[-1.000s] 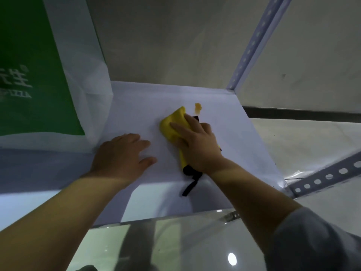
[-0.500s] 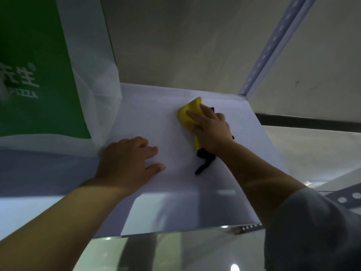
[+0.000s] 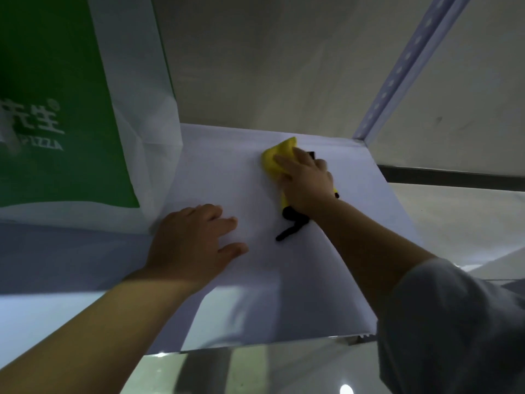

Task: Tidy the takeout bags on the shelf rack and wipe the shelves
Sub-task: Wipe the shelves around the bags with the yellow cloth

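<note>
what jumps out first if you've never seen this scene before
The bright yellow cloth stands out most, pressed flat under the right hand near the back of the pale shelf, with a black strap trailing from it toward the front. Next is the big green and white takeout bag standing at the left of the shelf. The left hand rests flat on the shelf beside the bag's corner.

You see a soft, matt yellow cloth [image 3: 277,159] on a smooth, matt white shelf [image 3: 227,180]. The takeout bag [image 3: 136,109] looks matt, creased paper. The perforated upright [image 3: 397,81] looks like painted metal, and the floor [image 3: 255,373] is glossy.
</note>
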`<state>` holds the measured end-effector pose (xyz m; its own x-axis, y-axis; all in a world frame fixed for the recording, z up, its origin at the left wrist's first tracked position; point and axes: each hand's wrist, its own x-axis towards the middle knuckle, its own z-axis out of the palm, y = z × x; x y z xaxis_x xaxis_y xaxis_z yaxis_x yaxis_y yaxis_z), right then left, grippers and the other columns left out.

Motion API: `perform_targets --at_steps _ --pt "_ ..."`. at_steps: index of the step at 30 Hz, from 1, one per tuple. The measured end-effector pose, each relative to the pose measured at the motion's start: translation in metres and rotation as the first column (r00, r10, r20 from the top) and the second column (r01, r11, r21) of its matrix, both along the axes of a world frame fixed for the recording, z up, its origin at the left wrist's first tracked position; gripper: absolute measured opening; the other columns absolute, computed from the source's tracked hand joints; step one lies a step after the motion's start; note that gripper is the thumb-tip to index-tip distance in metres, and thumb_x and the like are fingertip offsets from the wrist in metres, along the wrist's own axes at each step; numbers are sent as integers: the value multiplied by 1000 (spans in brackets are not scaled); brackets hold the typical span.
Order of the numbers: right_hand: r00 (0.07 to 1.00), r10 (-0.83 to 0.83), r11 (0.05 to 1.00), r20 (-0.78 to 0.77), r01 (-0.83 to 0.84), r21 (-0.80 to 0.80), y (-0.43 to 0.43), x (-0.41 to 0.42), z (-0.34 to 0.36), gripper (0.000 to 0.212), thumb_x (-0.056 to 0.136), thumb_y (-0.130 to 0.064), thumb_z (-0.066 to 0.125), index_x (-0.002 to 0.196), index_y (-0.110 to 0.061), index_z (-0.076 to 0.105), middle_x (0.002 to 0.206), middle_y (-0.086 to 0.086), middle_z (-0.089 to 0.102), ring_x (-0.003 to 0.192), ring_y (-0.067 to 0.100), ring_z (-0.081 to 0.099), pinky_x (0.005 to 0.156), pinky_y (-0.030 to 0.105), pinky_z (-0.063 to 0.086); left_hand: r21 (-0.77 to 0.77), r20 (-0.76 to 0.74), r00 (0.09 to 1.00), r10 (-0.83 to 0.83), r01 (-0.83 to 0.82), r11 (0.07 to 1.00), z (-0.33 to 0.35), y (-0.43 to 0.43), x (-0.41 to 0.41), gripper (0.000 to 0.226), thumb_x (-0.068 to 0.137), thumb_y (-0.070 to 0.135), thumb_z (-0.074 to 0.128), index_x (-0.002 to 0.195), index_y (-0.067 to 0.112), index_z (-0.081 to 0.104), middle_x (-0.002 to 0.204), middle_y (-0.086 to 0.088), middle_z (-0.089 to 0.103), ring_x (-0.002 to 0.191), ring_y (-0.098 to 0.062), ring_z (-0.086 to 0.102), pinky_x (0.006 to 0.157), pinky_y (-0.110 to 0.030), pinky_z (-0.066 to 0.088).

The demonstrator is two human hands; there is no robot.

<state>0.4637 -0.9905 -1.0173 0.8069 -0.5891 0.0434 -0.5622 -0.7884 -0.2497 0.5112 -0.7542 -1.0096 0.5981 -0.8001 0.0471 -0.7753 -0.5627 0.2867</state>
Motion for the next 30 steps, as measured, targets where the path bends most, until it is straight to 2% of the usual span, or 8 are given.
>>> perform_targets --at_steps 3,9,12,15,21,23,27,30 --pt "988 151 988 42 -151 -4 -19 -24 2 44 94 -42 42 138 -47 33 152 -7 25 127 32 30 103 44 27 -10 -19 1000 -4 4 1000 0 0 0 53 77 59 61 120 28 62 134 -2 55 115 -27 53 96 -35 38" --pt "900 -420 906 -120 424 6 -58 -12 14 60 85 -31 48 140 -34 25 150 6 20 133 41 20 105 60 20 -39 3 1000 -19 19 999 -3 -1 -5 54 75 54 53 112 18 68 124 -14 61 112 -33 58 94 -43 43" --pt "997 -69 997 -31 70 36 -15 13 6 50 93 -39 40 141 -42 29 154 -2 19 132 35 23 107 50 22 -41 21 999 -31 32 999 -3 -1 -4 52 76 54 58 112 17 68 125 -15 61 111 -33 58 93 -42 44" --pt "969 247 968 3 -246 36 -15 3 3 45 95 -41 42 138 -48 32 152 -8 26 125 32 31 103 43 25 -27 5 1000 -25 25 999 -8 0 -3 54 82 55 57 128 26 56 141 -6 47 128 -26 44 104 -34 31" --pt "931 -338 941 -137 337 -33 -49 -17 16 62 88 -23 49 141 -38 21 149 6 23 130 42 24 102 54 25 -49 -5 1000 -13 12 999 -14 0 -4 54 84 52 56 131 27 52 146 -4 41 134 -26 36 108 -32 23" --pt "967 -239 971 -89 239 -10 -18 -17 14 57 89 -23 45 140 -40 27 152 3 21 128 40 26 102 51 25 -42 -11 1000 -12 11 999 -14 -1 -3 54 83 51 57 131 26 53 146 -4 41 134 -28 35 109 -32 23" --pt "968 223 975 117 -221 -29 36 -69 1 46 93 -30 50 136 -41 40 150 -2 32 116 36 37 98 44 31 -5 -19 999 -29 28 1000 -10 -2 -2 54 84 49 58 131 24 53 145 -7 41 133 -28 37 108 -31 23" --pt "996 84 996 41 -83 -32 17 -108 8 45 95 -34 45 139 -41 36 152 0 28 123 37 34 103 45 29 42 -26 999 -44 45 998 -8 -3 -2 54 87 47 54 134 22 49 148 -8 37 135 -29 33 109 -32 21"
